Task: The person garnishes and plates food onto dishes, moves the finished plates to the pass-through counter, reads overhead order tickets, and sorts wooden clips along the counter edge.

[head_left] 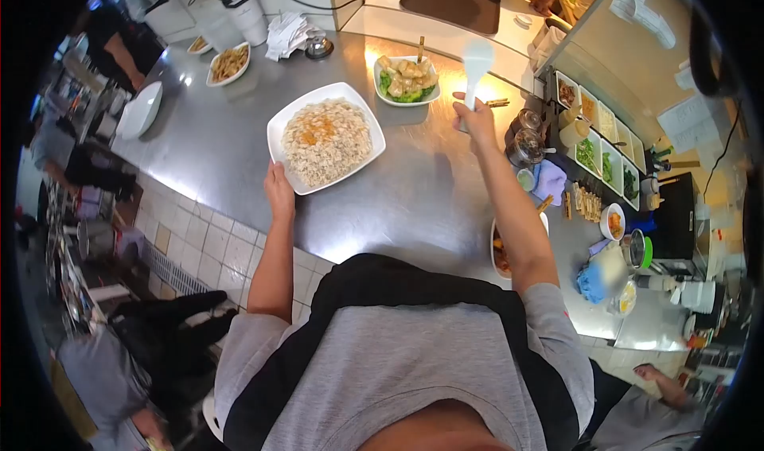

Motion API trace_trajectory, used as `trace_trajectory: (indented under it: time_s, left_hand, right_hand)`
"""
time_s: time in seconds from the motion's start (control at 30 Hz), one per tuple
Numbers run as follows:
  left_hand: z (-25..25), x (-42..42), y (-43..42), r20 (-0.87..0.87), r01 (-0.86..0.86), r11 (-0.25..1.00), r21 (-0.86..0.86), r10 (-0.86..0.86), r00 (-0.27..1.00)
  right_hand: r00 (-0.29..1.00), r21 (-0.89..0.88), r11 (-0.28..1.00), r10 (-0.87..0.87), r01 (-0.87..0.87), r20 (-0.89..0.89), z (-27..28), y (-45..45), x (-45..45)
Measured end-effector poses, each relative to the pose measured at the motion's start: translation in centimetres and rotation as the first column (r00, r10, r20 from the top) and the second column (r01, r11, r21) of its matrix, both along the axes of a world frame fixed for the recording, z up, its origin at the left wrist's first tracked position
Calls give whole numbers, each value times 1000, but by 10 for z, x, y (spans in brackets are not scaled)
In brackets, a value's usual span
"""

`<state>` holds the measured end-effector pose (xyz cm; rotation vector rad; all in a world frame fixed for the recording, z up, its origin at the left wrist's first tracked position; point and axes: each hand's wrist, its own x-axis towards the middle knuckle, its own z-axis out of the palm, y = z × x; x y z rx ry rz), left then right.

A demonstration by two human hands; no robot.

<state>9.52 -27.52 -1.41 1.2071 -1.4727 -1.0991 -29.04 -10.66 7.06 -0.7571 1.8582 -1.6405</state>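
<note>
A square white plate [277, 125] heaped with fried rice [326, 153] sits on the steel counter, orange bits scattered over the top. My left hand [278, 190] grips the plate's near left edge, with part of the fingers hidden beneath the rim. In my right hand [475, 121] is a pale rice paddle [478, 61], its blade pointing away from me and its handle wrapped by my fingers. Left of the paddle stands a white bowl of green vegetables with pale sauced pieces [407, 79], a wooden clip at its back.
Right of my arm are dark jars [525, 145] and a rack of ingredient trays [597, 133]. A bowl [499, 252] is partly hidden by my forearm. A brown tray [451, 3] lies on the shelf beyond the counter. Several people work around me.
</note>
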Motion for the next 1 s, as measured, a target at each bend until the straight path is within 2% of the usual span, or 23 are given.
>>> trace_trajectory:
  time_s: [0.07, 0.1, 0.17, 0.3, 0.43, 0.53, 0.67, 0.73, 0.77, 0.8, 0.87, 0.9, 0.93, 1.0]
  left_hand:
    - [0, -5, -18, -132, 97, 994, 43, -90, 987]
    - [12, -10, -19, -213, 143, 979, 142, -111, 971]
    - [48, -28, -10, -362, 244, 911, 332, -116, 925]
    - [43, -65, -28, -486, 313, 898, 311, -133, 864]
    - [46, -105, -42, -568, 346, 882, 320, -114, 815]
    - [49, -142, -57, -587, 348, 871, 346, -88, 805]
    - [47, -203, -71, -614, 394, 855, 338, -117, 781]
    - [42, -226, -86, -597, 439, 824, 360, -158, 787]
    - [40, -242, -93, -593, 454, 815, 360, -176, 785]
    - [39, -259, -98, -591, 459, 816, 351, -187, 785]
    - [37, -284, -103, -586, 452, 831, 324, -198, 785]
    - [39, -289, -106, -565, 492, 792, 363, -233, 792]
    - [44, -290, -115, -509, 503, 732, 460, -247, 825]
    - [44, -295, -128, -455, 526, 647, 553, -294, 841]
  right_hand:
    - [956, -106, 977, -154, 185, 250, -9, -27, 15]
    - [903, -141, 949, -212, 281, 374, -12, -40, 23]
    - [869, -104, 932, -279, 348, 408, -19, -62, 35]
    - [811, -42, 890, -395, 455, 432, -27, -92, 37]
    - [770, -84, 840, -446, 536, 455, -27, -104, 20]
    - [743, -124, 799, -473, 588, 474, -33, -119, -3]
    - [685, -63, 734, -595, 676, 420, -33, -134, -40]
    - [708, 7, 777, -576, 629, 409, -42, -139, -68]
    - [738, 107, 792, -602, 601, 304, -32, -137, -79]
    - [680, 42, 692, -695, 721, -234, -65, -146, -106]
    - [702, -32, 747, -638, 664, -315, -7, -118, -101]
    - [703, -22, 779, -577, 627, -415, 18, -102, -103]
    - [723, 62, 808, -486, 585, -492, 36, -92, -109]
    - [729, -128, 874, -465, 469, -502, 77, -51, -113]
